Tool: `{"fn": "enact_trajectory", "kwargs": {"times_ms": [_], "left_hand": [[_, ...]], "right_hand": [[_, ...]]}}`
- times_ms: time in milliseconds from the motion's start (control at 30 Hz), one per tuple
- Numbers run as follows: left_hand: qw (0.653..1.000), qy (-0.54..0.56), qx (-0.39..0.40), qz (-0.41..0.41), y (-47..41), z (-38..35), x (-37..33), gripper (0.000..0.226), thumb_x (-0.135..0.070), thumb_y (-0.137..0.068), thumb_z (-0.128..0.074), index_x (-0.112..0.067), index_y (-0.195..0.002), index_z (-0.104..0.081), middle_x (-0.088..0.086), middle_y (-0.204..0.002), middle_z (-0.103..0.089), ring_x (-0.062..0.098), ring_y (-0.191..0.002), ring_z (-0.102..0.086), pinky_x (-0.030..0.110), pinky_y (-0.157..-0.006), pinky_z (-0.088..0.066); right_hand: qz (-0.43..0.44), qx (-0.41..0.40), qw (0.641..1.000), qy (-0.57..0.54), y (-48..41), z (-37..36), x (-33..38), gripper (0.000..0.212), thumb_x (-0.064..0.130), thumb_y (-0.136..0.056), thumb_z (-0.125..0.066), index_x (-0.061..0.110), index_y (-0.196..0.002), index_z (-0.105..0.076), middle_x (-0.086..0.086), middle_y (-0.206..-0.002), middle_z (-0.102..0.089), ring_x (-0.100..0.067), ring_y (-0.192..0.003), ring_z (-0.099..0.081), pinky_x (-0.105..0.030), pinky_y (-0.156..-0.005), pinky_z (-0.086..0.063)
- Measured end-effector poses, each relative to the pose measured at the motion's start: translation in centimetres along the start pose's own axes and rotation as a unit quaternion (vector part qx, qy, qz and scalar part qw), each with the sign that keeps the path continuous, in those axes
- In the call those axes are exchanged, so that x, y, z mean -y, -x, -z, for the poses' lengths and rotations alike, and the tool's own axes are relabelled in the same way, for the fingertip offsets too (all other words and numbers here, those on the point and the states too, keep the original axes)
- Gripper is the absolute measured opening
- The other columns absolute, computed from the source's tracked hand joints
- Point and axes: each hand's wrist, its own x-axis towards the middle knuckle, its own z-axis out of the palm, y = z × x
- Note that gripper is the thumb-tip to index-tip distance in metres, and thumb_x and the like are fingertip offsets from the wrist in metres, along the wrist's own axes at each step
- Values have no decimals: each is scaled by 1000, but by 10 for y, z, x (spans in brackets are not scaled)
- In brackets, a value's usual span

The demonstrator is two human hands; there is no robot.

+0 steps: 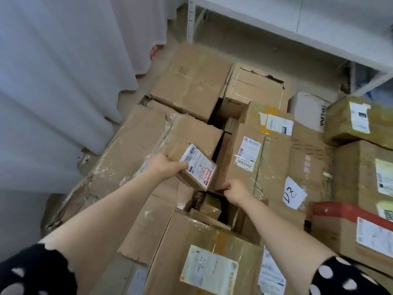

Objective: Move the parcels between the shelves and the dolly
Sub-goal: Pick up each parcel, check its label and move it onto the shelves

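One small parcel (197,167) pinched in left hand (164,165); right hand (234,191) curled beside it, grasp unclear.

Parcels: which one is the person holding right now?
The small parcel with the red-marked white label, gripped by the left hand. No other parcel is plainly held; what the right hand grasps is unclear.

**Small parcel held above packed cartons**

A small labelled parcel (196,167) is gripped at its left end by the left hand (168,167), above a crushed carton (131,150); the right hand (235,191) is held just beside it, fingers curled at the lower corner of a taped carton (244,158); whether anything is gripped there cannot be told; a white shelf (297,28) is seen beyond.
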Motion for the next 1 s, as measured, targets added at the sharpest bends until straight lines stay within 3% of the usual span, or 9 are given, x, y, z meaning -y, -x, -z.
{"fn": "enact_trajectory", "kwargs": {"times_ms": [133,267,400,500,667,900,1000], "left_hand": [[1000,4,-10,3,-26,-13,14,33,-37,-75,-75,-17,-67,-50,-6,-65,-49,10,-61,-48,24,-50,-33],[1000,-10,-29,-2,-53,-24,31,38,-40,-75,-74,-20,-63,-45,-6,-63,-46,10,-59,-45,26,-49,-30],[1000,14,-22,-15,-70,-32,40,40,-47,-69,-73,-19,-64,-44,-5,-64,-44,11,-60,-43,27,-51,-29],[1000,5,-21,-21,-74,-39,45,36,-39,-77,-73,-19,-67,-44,-6,-65,-42,12,-62,-43,26,-51,-30],[999,0,-18,-33,-76,-43,48,27,-34,-82,-70,-20,-90,-49,-12,-76,-45,14,-86,-47,22,-59,-37],[1000,-11,-9,-12,-54,-38,51,29,-36,-81,-71,-23,-70,-47,-6,-76,-49,18,-83,-49,28,-64,-39],[1000,-15,-8,7,-33,-32,43,29,-42,-78,-72,-20,-86,-55,-3,-89,-55,19,-91,-50,29,-73,-40]], "right_hand": [[1,71,987,147,-31,-23,2,37,4,-92,-46,11,-125,-60,-8,-128,-58,-25,-118,-54,-29,-96,-45],[5,170,959,227,-67,-52,4,47,8,-97,-43,12,-143,-41,-9,-144,-45,-25,-129,-45,-28,-101,-39],[-1,250,940,232,-88,-75,-1,52,17,-102,-38,11,-151,-22,-7,-153,-30,-24,-137,-34,-24,-106,-27],[-7,272,933,235,-100,-88,-7,56,26,-103,-37,14,-153,-14,-8,-155,-27,-26,-138,-32,-26,-108,-26],[-3,254,935,247,-112,-97,-10,50,33,-99,-45,18,-146,-34,-8,-148,-40,-26,-133,-41,-28,-105,-34],[16,253,940,228,-76,-65,13,43,22,-96,-52,15,-139,-48,-6,-141,-48,-24,-127,-47,-28,-100,-40],[6,215,961,176,-40,-30,23,50,26,-93,-55,14,-140,-43,-6,-138,-48,-26,-119,-51,-28,-77,-47]]}}
